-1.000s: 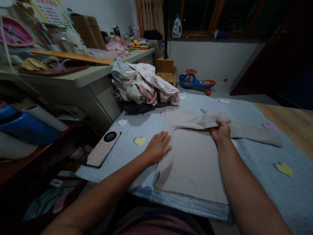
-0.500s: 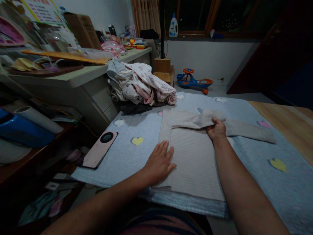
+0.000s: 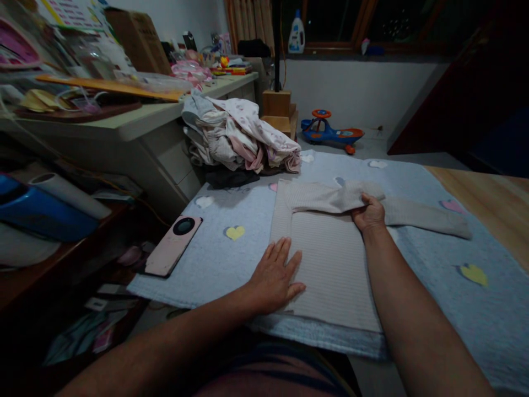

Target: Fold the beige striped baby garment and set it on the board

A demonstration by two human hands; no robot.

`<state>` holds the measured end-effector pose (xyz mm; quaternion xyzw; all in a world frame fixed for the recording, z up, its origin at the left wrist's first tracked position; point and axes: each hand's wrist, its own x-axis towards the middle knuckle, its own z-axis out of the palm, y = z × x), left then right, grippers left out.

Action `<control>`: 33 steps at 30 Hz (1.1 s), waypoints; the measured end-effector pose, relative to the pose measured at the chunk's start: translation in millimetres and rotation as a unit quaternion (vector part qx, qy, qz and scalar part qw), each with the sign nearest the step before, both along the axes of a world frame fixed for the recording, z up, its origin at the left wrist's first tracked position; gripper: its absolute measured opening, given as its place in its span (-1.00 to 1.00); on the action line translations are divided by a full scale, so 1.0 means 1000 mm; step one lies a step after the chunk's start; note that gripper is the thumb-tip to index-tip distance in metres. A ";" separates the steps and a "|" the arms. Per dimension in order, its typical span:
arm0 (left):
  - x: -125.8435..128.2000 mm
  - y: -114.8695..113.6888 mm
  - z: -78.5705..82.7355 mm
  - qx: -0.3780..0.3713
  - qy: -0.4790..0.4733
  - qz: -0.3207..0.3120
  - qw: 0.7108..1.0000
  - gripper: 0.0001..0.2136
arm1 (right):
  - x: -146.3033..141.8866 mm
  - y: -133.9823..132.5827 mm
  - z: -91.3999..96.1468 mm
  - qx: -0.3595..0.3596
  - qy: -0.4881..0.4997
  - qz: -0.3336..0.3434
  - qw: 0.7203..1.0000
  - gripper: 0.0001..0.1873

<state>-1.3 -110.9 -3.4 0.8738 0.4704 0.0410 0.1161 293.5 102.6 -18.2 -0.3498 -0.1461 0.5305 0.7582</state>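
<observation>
A pale ribbed garment [image 3: 330, 259] lies flat on a light blue blanket [image 3: 231, 259] with coloured hearts. My left hand [image 3: 278, 275] rests open, fingers flat, on the garment's near left edge. My right hand [image 3: 369, 212] is closed on the folded-over sleeve [image 3: 326, 197] near the garment's top. The other sleeve [image 3: 430, 218] stretches out to the right on the blanket.
A heap of crumpled clothes [image 3: 243, 140] sits at the blanket's far left. A pink phone [image 3: 173, 245] lies on the blanket's left edge. A cluttered white desk [image 3: 136, 121] stands left, a ride-on toy car [image 3: 330, 129] on the floor beyond, bare wooden tabletop [image 3: 483, 198] right.
My left hand has slid along the garment's left edge from near the sleeve toward me to the bottom corner. My right hand has stayed on the sleeve.
</observation>
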 end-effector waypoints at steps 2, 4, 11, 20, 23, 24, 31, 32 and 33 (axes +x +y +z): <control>-0.003 0.007 0.003 -0.009 0.000 -0.022 1.000 -0.36 | 0.000 0.000 0.000 -0.001 0.002 -0.003 1.000 -0.72; -0.009 0.018 0.005 -0.013 -0.002 -0.040 0.999 -0.45 | 0.001 0.000 0.000 0.007 0.009 -0.008 1.000 -0.72; -0.034 0.055 -0.001 -0.002 0.000 0.001 1.000 -0.46 | 0.010 0.003 0.000 0.033 0.045 -0.007 0.998 -0.74; -0.027 0.070 0.028 0.013 -0.009 -0.120 0.993 -0.69 | 0.011 0.006 -0.005 0.014 0.032 0.001 0.999 -0.74; -0.021 0.074 0.035 -0.030 -0.003 -0.121 0.992 -0.74 | 0.011 0.005 -0.005 0.012 0.029 0.005 0.999 -0.73; -0.019 0.075 0.036 -0.041 0.002 -0.120 0.992 -0.76 | 0.011 0.005 -0.004 0.007 0.028 0.004 1.000 -0.72; -0.015 0.076 0.042 -0.042 0.001 -0.113 0.993 -0.77 | 0.005 0.001 0.003 0.002 0.028 -0.008 1.000 -0.68; -0.015 0.075 0.042 -0.035 -0.002 -0.112 0.993 -0.77 | 0.006 0.001 0.003 0.005 0.030 -0.004 1.000 -0.68; -0.014 0.074 0.041 -0.026 -0.006 -0.110 0.994 -0.77 | 0.007 0.001 0.003 0.008 0.032 0.001 0.999 -0.68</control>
